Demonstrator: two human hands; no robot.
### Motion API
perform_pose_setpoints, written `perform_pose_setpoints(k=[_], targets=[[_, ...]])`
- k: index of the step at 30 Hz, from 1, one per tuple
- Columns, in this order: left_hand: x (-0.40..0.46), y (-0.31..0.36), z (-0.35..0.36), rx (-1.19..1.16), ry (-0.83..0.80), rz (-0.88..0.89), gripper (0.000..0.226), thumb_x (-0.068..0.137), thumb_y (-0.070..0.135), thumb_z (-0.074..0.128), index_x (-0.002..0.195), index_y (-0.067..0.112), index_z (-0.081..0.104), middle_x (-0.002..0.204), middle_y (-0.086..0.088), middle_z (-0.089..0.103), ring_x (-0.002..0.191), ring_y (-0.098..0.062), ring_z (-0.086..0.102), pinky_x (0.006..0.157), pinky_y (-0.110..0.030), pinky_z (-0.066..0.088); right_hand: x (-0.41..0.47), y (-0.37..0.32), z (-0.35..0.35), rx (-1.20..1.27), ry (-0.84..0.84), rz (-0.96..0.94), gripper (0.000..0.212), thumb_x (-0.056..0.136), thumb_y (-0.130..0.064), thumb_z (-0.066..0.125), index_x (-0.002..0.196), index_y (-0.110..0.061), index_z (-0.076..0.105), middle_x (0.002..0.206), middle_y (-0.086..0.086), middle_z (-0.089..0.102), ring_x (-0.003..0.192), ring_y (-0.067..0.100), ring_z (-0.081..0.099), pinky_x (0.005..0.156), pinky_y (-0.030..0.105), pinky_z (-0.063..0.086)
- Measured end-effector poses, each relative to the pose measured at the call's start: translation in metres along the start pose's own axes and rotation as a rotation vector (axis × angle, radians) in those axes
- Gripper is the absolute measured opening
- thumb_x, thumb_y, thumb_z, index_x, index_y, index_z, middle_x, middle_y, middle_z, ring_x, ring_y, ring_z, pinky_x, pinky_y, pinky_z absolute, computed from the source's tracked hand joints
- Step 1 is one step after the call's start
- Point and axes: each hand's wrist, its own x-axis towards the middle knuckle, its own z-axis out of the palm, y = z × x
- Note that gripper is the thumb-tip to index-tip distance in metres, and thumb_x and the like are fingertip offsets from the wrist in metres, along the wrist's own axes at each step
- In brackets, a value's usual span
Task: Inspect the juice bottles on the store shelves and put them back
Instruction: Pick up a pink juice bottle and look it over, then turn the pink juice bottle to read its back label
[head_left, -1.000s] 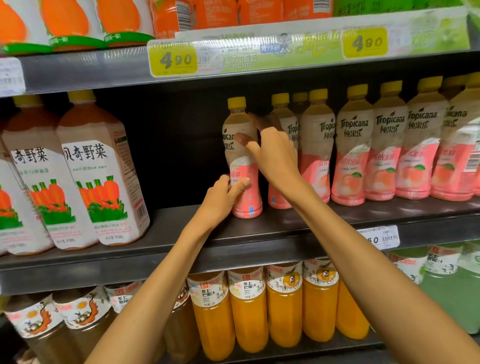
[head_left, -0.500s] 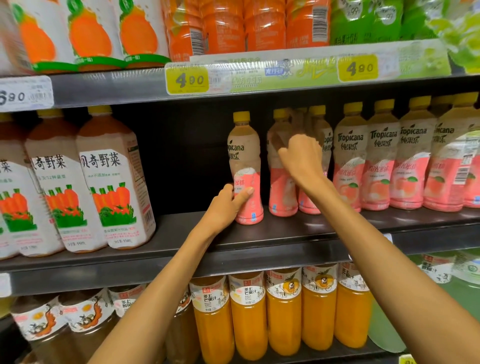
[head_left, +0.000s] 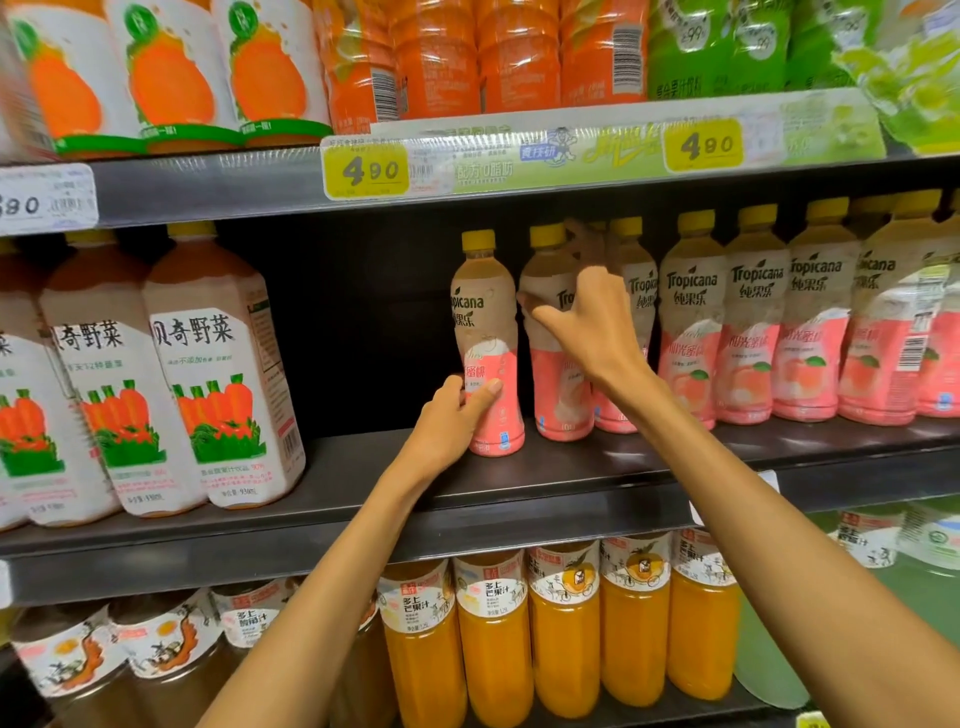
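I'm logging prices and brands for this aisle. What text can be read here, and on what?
"Tropicana": labels of the pink peach bottles.
"4 90": two yellow price tags on the upper shelf edge.
"80", first digit cut off: white price tag at far left.
Chinese characters: carrot juice bottles and orange bottles below.
Small print and barcodes: too small or blurred to read.
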Motion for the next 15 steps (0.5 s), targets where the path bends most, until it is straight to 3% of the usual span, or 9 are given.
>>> perform_pose_setpoints(k=[4, 6, 8, 11, 13, 15], targets=[[-0.001, -0.001, 0.000, 0.017, -0.027, 0.023, 0.041, 0.095, 0.043, 0.046, 0.124, 0.014, 0.050, 0.118, 0.000, 0.060, 0.098, -0.010, 0.057, 0.074, -0.016, 0.041, -0.002, -0.001, -0.005, 0.020, 0.031, -0.018, 0.048, 0.079, -0.018, 0.070, 0.060, -0.015, 0.026, 0.057, 0.004, 0.032, 0.061, 0.021, 0.034, 0.053, 0.035, 0.025], [-0.002, 0.000, -0.002, 0.011, -0.052, 0.037, 0.042, 0.095, 0.043, 0.045, 0.126, 0.015, 0.049, 0.121, 0.000, 0.060, 0.100, -0.009, 0.057, 0.077, -0.016, 0.043, -0.003, 0.000, -0.007, 0.060, 0.052, -0.020, 0.037, 0.080, -0.022, 0.070, 0.066, -0.003, 0.042, 0.063, 0.016, 0.045, 0.066, 0.023, 0.040, 0.055, 0.040, 0.030], [-0.004, 0.000, -0.003, -0.003, -0.094, 0.051, 0.045, 0.095, 0.044, 0.044, 0.130, 0.016, 0.048, 0.125, 0.000, 0.060, 0.106, -0.010, 0.058, 0.088, -0.022, 0.047, -0.005, 0.001, -0.008, 0.090, 0.082, -0.029, 0.038, 0.081, -0.025, 0.072, 0.084, 0.008, 0.054, 0.082, 0.023, 0.056, 0.079, 0.027, 0.050, 0.065, 0.043, 0.039], [-0.009, 0.000, -0.007, -0.030, -0.153, 0.064, 0.048, 0.094, 0.044, 0.043, 0.134, 0.016, 0.046, 0.128, 0.000, 0.059, 0.112, -0.012, 0.058, 0.099, -0.032, 0.046, -0.009, 0.004, -0.007, 0.134, 0.096, -0.018, 0.041, 0.080, -0.029, 0.074, 0.090, 0.003, 0.051, 0.084, 0.009, 0.049, 0.085, 0.025, 0.047, 0.061, 0.026, 0.034], [-0.011, 0.001, -0.009, -0.043, -0.178, 0.069, 0.048, 0.095, 0.044, 0.042, 0.134, 0.018, 0.045, 0.128, 0.001, 0.059, 0.110, -0.009, 0.058, 0.095, -0.026, 0.046, -0.012, 0.006, -0.005, 0.160, 0.077, 0.027, 0.041, 0.081, -0.033, 0.074, 0.082, -0.007, 0.042, 0.075, -0.003, 0.035, 0.077, 0.017, 0.038, 0.055, 0.026, 0.024], [-0.014, 0.002, -0.010, -0.039, -0.194, 0.073, 0.048, 0.095, 0.044, 0.041, 0.135, 0.018, 0.044, 0.129, 0.002, 0.058, 0.110, -0.008, 0.058, 0.092, -0.023, 0.046, -0.016, 0.009, 0.000, 0.274, 0.024, 0.123, 0.042, 0.082, -0.036, 0.073, 0.077, -0.013, 0.038, 0.074, -0.007, 0.035, 0.068, 0.008, 0.038, 0.052, 0.023, 0.028]])
